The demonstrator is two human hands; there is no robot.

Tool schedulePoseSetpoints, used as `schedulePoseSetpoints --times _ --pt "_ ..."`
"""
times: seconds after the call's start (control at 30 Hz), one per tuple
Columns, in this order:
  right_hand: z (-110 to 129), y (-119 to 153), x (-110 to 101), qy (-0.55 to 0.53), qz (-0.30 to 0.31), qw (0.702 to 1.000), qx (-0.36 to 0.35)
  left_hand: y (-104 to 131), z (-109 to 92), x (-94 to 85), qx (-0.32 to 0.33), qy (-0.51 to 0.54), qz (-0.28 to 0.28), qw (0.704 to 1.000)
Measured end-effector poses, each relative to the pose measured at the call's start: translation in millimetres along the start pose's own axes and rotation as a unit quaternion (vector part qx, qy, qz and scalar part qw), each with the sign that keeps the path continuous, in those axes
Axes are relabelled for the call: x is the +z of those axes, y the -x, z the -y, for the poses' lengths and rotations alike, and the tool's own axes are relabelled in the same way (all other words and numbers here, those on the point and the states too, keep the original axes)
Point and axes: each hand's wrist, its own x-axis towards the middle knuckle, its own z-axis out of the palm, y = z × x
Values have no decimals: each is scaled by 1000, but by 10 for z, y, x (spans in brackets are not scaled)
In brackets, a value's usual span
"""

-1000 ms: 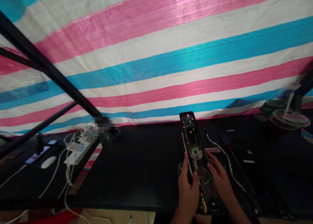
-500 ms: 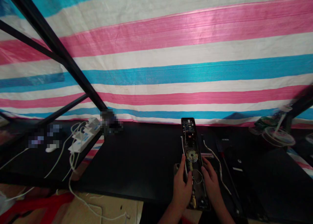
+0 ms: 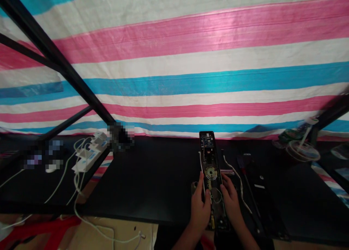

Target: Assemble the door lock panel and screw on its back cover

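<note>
A long black device housing (image 3: 205,158), its inside facing up, lies between my two hands and reaches toward the back of the table. It shows a circuit board at the far end, a round metallic part near the middle, and thin wires. My left hand (image 3: 199,208) grips its left edge, thumb over the rim. On the opposite edge, my right hand (image 3: 232,202) is closed with its fingers along the side. A small dark object (image 3: 193,186) sits partly hidden behind the left fingers. To the right lie a white cable (image 3: 240,179) and a long dark panel (image 3: 261,197).
A white power strip (image 3: 88,159) with tangled cords stands on the left. On the right is a lidded drink cup (image 3: 302,151) with a straw. A black metal frame bar (image 3: 79,84) slants down at left. Striped sheeting (image 3: 174,86) hangs behind the black table (image 3: 144,184).
The whole view has shifted a little, so things appear slightly farther left. Both hands keep the same hold on the housing.
</note>
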Motion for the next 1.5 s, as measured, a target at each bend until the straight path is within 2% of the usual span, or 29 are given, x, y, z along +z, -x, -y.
schedulePoseSetpoints --times 0.37,1.07,1.3,1.5 --pt "11 -4 1 -20 14 1000 13 20 14 0 0 -4 4 1000" --pt "-58 -6 -53 12 5 1000 28 29 68 -23 -9 0 25 1000" --pt "-31 1 -32 -4 11 1000 28 21 50 -14 1 -8 7 1000" --pt "19 7 -15 -8 10 1000 24 78 97 -2 24 -33 14 999"
